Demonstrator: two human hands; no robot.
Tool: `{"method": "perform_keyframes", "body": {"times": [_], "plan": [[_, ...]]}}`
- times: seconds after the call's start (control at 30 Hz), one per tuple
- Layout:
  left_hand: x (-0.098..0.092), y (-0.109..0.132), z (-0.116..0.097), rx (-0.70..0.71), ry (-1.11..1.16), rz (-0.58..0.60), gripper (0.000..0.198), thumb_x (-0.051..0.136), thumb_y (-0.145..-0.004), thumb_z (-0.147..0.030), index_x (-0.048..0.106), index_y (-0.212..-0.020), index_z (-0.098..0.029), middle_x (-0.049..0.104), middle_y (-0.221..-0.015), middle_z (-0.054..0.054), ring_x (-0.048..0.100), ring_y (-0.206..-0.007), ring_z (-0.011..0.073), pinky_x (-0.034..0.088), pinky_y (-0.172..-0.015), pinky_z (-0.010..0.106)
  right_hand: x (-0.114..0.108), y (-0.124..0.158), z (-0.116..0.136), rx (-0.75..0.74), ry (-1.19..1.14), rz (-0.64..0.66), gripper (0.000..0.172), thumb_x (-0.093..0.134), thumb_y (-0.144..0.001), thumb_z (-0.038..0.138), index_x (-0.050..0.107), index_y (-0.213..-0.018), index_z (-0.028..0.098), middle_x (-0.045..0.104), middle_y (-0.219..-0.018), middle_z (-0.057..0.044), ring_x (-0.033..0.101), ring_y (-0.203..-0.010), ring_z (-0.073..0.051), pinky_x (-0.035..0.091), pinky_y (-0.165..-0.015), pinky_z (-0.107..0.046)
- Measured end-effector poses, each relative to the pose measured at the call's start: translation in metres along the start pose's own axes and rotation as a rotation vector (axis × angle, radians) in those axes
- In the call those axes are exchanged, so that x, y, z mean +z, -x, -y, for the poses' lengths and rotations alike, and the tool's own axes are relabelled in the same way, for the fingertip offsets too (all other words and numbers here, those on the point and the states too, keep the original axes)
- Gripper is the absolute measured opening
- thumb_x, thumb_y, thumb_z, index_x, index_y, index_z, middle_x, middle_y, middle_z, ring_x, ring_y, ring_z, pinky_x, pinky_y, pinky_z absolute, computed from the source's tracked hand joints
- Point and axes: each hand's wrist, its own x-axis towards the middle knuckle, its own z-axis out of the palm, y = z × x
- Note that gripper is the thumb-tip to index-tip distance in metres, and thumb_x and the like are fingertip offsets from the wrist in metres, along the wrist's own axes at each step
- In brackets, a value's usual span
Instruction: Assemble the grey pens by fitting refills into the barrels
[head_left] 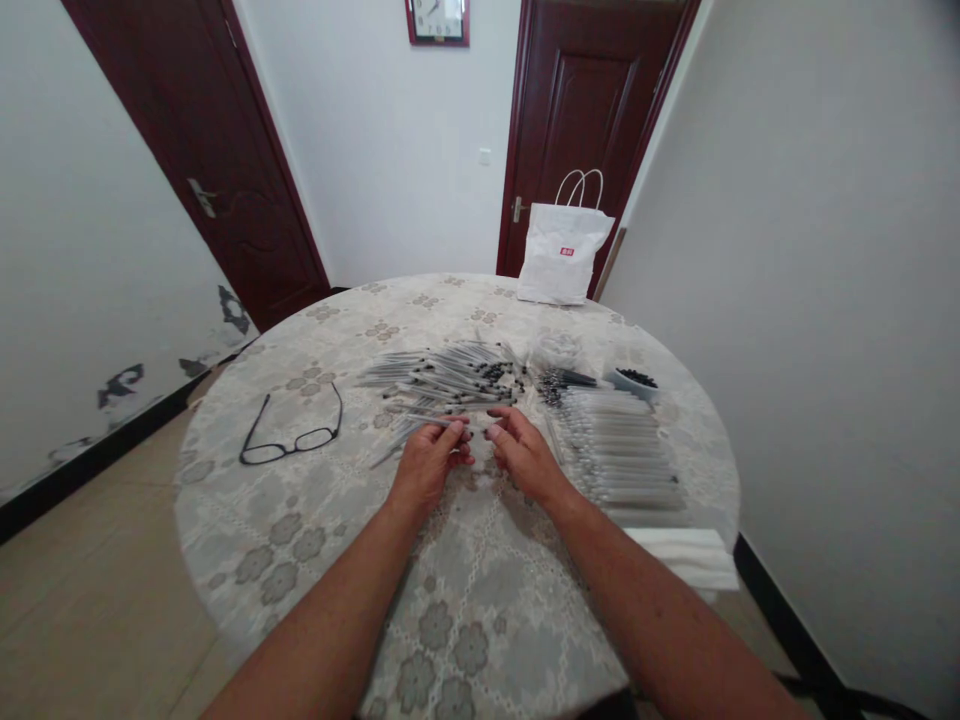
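Observation:
Near the middle of the table my left hand (431, 455) is closed on a thin, pale pen tube (420, 418), which points left from between thumb and fingers. A dark end shows at its fingertips. Just to the right, my right hand (521, 452) is closed in a pinch, its fingertips a small gap from the left ones. A small dark piece (487, 433) shows at its thumb tip, too small to name. Beyond both hands lies a loose pile of similar pen tubes (450, 375), many with black ends.
Neat rows of translucent tubes (622, 445) lie at right, beside a small bowl (626, 383) of black pieces and a clear plastic bag (556, 350). Eyeglasses (289, 448) rest at left. White folded paper (682, 555) lies at the right edge; a white paper bag (562, 255) stands behind.

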Motion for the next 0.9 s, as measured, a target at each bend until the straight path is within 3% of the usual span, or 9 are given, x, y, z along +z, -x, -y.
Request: {"method": "perform_keyframes", "body": {"times": [0.1,0.2,0.3,0.43,0.57,0.7,0.9], "plan": [[0.0,0.0,0.0,0.004,-0.006,0.012,0.047,0.082,-0.074,-0.047,0.071,-0.104,-0.012,0.066,-0.081,0.004,0.063,-0.067,0.0142,0.058,-0.06,0.028,0.0,0.0,0.0,0.049,0.007,0.04,0.047,0.041,-0.1,0.057,0.066,-0.097,0.017,0.066,-0.078,-0.003,0.054,-0.052,-0.011,0.04,-0.049,-0.024],[0.0,0.0,0.001,0.003,-0.008,0.018,0.047,0.082,-0.075,-0.046,0.07,-0.104,-0.012,0.066,-0.082,0.004,0.063,-0.067,0.0139,0.058,-0.06,0.028,0.0,0.0,0.002,0.052,0.098,0.066,0.043,0.047,-0.099,0.053,0.065,-0.083,0.017,0.063,-0.069,-0.001,0.053,-0.052,-0.011,0.039,-0.049,-0.024],[0.0,0.0,0.0,0.007,-0.006,0.004,0.046,0.082,-0.075,-0.046,0.071,-0.104,-0.012,0.066,-0.083,0.004,0.062,-0.067,0.014,0.058,-0.06,0.028,0.001,0.0,0.004,0.035,0.082,0.037,0.024,0.061,-0.091,0.043,0.065,-0.095,0.02,0.063,-0.074,0.002,0.054,-0.054,-0.011,0.042,-0.05,-0.023],[0.0,0.001,0.0,0.011,-0.016,0.006,0.046,0.081,-0.075,-0.048,0.071,-0.103,-0.012,0.066,-0.083,0.004,0.062,-0.068,0.0144,0.057,-0.06,0.028,0.002,0.0,0.004,0.051,-0.022,0.011,0.035,0.062,-0.09,0.043,0.061,-0.116,0.021,0.066,-0.086,0.0,0.055,-0.054,-0.011,0.043,-0.049,-0.024],[0.0,-0.001,0.002,0.004,-0.04,0.003,0.046,0.081,-0.075,-0.048,0.072,-0.104,-0.013,0.067,-0.083,0.004,0.064,-0.067,0.0143,0.057,-0.062,0.029,0.004,0.0,0.003,0.111,-0.022,0.044,0.028,0.06,-0.09,0.045,0.064,-0.099,0.019,0.067,-0.078,0.0,0.053,-0.05,-0.01,0.04,-0.046,-0.023],[-0.001,-0.003,0.006,0.002,-0.038,-0.024,0.047,0.081,-0.074,-0.049,0.071,-0.102,-0.012,0.068,-0.083,0.004,0.065,-0.068,0.0142,0.057,-0.065,0.029,0.007,-0.001,0.0,0.169,-0.011,0.057,0.027,0.064,-0.085,0.042,0.063,-0.099,0.019,0.059,-0.058,0.005,0.051,-0.046,-0.012,0.039,-0.044,-0.022],[-0.003,-0.006,0.011,0.047,0.011,-0.057,0.044,0.078,-0.079,-0.051,0.068,-0.1,-0.014,0.068,-0.082,0.004,0.069,-0.077,0.0163,0.06,-0.071,0.031,0.004,-0.001,0.0,0.091,0.126,0.022,0.021,0.063,-0.086,0.039,0.065,-0.094,0.019,0.064,-0.069,0.002,0.057,-0.055,-0.013,0.044,-0.052,-0.025]]}}
